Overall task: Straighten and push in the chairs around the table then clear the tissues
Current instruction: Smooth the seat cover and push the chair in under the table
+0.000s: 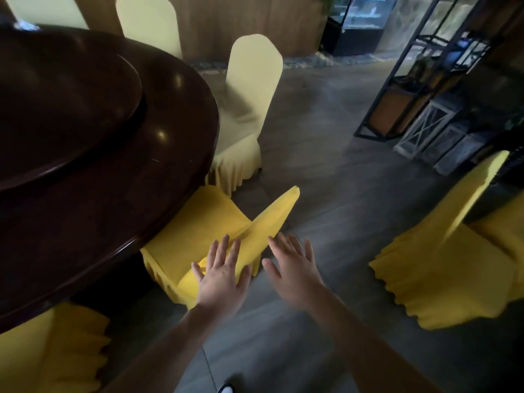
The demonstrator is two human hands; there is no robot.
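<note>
A yellow-covered chair (198, 222) stands partly under the rim of the dark round table (147, 177). Its backrest (272, 222) points toward me. My left hand (222, 275) lies with straight, spread fingers against the lower part of the backrest. My right hand (295, 268) is open just right of the backrest, over the floor, apart from it or barely at its edge. A pale yellow chair (246, 109) stands further along the table's rim. No tissues show in this view.
A raised turntable (65, 103) sits on the table. Two more pale chairs (150, 24) stand at the far side. Another yellow chair (54, 350) is at the bottom left, and one (448, 265) stands alone at the right. A black metal shelf (419, 80) rises at the far right.
</note>
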